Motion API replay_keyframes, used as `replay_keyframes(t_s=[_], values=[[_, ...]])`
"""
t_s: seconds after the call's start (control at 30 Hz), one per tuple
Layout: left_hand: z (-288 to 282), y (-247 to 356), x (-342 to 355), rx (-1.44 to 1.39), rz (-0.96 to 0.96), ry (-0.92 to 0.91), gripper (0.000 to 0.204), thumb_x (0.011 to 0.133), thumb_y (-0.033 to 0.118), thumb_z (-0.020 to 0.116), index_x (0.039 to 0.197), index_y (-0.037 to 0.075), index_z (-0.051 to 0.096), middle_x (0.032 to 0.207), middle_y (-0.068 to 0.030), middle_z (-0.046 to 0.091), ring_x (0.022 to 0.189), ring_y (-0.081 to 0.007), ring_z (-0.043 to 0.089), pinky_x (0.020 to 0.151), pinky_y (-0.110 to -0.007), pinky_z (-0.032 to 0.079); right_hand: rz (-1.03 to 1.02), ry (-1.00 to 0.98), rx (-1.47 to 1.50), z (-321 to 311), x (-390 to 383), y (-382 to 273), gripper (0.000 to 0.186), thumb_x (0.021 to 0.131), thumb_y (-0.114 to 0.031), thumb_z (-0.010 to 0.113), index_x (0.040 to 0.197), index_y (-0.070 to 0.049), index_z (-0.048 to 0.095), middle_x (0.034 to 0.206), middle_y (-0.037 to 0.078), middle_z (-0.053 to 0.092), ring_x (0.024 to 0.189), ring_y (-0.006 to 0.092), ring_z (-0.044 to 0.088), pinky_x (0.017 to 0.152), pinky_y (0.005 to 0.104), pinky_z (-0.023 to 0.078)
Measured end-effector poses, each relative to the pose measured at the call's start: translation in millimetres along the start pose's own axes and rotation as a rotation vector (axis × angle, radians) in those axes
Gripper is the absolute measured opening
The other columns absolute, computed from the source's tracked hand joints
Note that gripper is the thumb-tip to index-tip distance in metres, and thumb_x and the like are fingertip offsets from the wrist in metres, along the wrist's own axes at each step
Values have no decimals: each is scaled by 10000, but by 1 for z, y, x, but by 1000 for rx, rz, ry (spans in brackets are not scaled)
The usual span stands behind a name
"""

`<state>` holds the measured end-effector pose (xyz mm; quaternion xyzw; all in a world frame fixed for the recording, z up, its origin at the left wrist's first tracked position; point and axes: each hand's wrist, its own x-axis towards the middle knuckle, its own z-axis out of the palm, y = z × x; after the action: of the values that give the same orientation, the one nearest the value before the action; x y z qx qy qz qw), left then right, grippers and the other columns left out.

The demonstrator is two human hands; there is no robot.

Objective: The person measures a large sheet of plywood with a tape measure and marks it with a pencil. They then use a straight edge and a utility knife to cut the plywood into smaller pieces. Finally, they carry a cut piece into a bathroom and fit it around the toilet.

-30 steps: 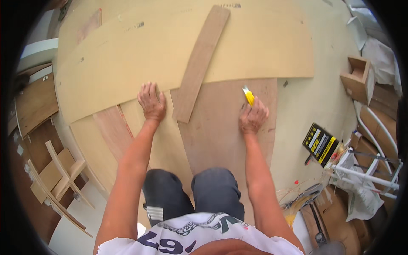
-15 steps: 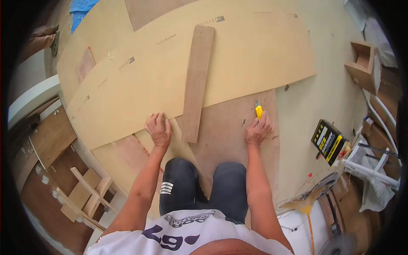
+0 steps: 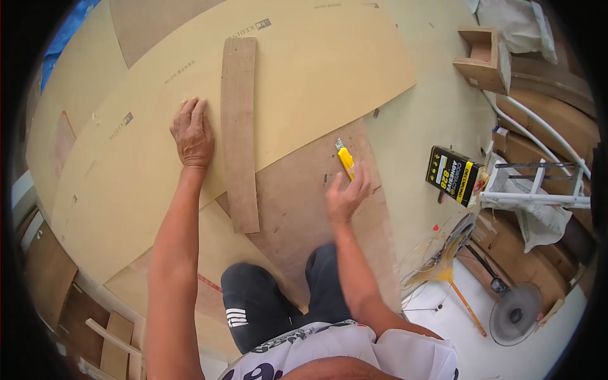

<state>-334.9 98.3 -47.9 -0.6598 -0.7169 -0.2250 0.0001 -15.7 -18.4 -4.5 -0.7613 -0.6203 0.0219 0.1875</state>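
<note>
Cutter in the right hand, left hand by the strip

Directions are on a clock face laid over the view, centred on its middle, twelve at the top. The right hand (image 3: 348, 193) is just off the centre toward three, its fingers closed around the yellow cutter (image 3: 345, 161). The cutter stands out from the fingers with its blade toward eleven, above the brown board (image 3: 294, 190); whether the blade touches the board cannot be told.

The left hand (image 3: 192, 133), toward ten, is released and grips nothing. It lies palm down on the large tan sheet (image 3: 316, 82), fingers close together and pointing toward twelve, just beside the brown strip (image 3: 239, 133) but apart from it.

The strip lies between the two hands, toward ten to eleven, running roughly from twelve to six. Most of it rests on the sheet; its lower end passes the sheet's edge and lies over the board. The sheet's edge slopes from about eight up to a corner between one and two, with the board showing below it.

The person's dark shorts (image 3: 259, 304) show toward six to seven. At three is a black tin (image 3: 453, 175), with a white rack (image 3: 538, 197) beyond it. A wooden box (image 3: 484, 76) sits at two, a fan (image 3: 515, 313) at four.
</note>
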Motion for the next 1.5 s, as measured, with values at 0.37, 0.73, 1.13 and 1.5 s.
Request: replay_keyframes(t_s=[0.37,0.73,1.13,1.5], values=[[5,-13,5,-66,-74,127,320,928,136,496,1238,79,553,1215,-98,573,1183,-274,487,1045,-443,298,-145,-363,321,36,-113,-160,953,654,-281,797,1445,-86,303,1475,264,244,1300,495,284,1072,563,259],[-1,-5,0,-115,-207,90,545,892,342,568,1345,62,452,1298,-153,519,1289,-315,407,1115,-562,155,-378,-534,346,16,-10,-113,849,698,-331,783,1403,-68,389,1440,193,348,1302,397,363,1068,598,256],[-9,1,5,-87,-100,-78,723,767,323,641,1391,64,384,1369,-127,476,1340,-335,351,1132,-531,153,-319,-250,413,52,-44,-103,673,717,-254,778,1305,-86,498,1328,154,489,1243,333,433,1078,580,252],[-7,2,8,-74,-87,-104,717,794,388,641,1399,72,421,1392,-140,479,1358,-333,336,1133,-519,150,-336,-240,448,51,-45,-92,636,719,-271,774,1279,-99,526,1321,145,499,1224,324,445,1076,549,285]])
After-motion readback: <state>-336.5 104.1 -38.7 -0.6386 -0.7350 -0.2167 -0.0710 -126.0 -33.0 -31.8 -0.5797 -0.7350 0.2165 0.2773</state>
